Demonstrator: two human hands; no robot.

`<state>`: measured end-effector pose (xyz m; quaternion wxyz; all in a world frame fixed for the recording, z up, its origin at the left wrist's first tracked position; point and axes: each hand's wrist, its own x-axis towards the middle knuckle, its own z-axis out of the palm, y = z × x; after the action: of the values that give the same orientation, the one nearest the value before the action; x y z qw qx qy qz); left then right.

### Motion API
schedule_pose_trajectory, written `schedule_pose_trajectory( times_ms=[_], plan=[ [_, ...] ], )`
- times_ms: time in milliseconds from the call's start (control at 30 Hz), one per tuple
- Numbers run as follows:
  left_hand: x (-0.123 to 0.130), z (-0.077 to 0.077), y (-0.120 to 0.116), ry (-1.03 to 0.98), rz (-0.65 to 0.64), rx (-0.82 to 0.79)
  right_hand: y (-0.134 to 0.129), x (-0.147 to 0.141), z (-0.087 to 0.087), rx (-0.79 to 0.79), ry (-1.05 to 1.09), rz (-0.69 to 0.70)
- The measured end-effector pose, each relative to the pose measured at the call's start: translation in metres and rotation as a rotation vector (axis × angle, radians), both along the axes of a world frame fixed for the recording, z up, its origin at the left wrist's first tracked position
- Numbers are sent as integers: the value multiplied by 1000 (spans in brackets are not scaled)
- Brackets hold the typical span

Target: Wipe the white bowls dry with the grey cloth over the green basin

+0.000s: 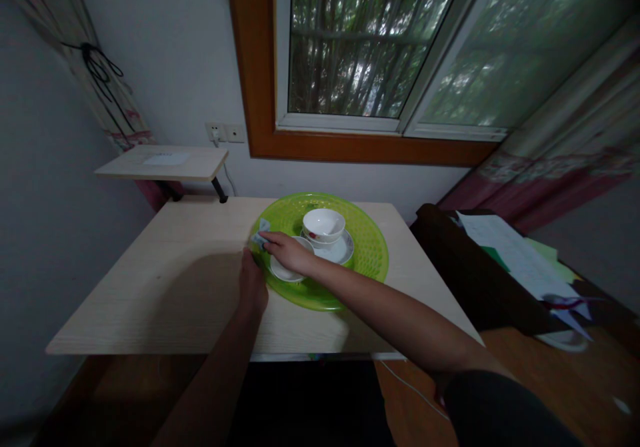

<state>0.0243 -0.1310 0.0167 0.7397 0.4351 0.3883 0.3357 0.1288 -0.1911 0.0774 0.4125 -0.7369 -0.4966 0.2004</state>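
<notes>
A round green tray with a perforated pattern lies on the pale wooden table. On it stand white bowls, one inside the other, upon a white plate. Another white dish sits at the tray's left, partly covered by my right hand. Between the fingers of that hand is a light blue cloth, at the tray's left rim. My left hand is against the tray's left edge, its fingers partly hidden, so its grip is unclear.
A small raised shelf with a paper stands at the table's back left. A wall with sockets and a window lies behind. At the right, papers rest on a dark surface.
</notes>
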Motion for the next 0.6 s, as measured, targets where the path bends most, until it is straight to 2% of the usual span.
schedule_pose_trajectory(
  times_ms=[100, 167, 267, 367, 500, 600],
  plan=[
    [3, 10, 0, 8, 29, -136, -11, 1, 0, 27, -29, 53],
    [3, 16, 1, -98, -54, -162, -24, 3, 3, 10, -29, 122],
    [-3, 21, 5, -145, -158, -90, -50, 7, 14, -17, 12, 282],
    [-13, 24, 8, -108, -144, -31, -78, 12, 26, -66, 110, 423],
    [-20, 27, 11, -82, -134, 61, -104, 21, 32, -197, 279, 494],
    [-22, 27, 12, -54, -135, 205, -105, 24, 27, -235, 373, 495]
  ],
)
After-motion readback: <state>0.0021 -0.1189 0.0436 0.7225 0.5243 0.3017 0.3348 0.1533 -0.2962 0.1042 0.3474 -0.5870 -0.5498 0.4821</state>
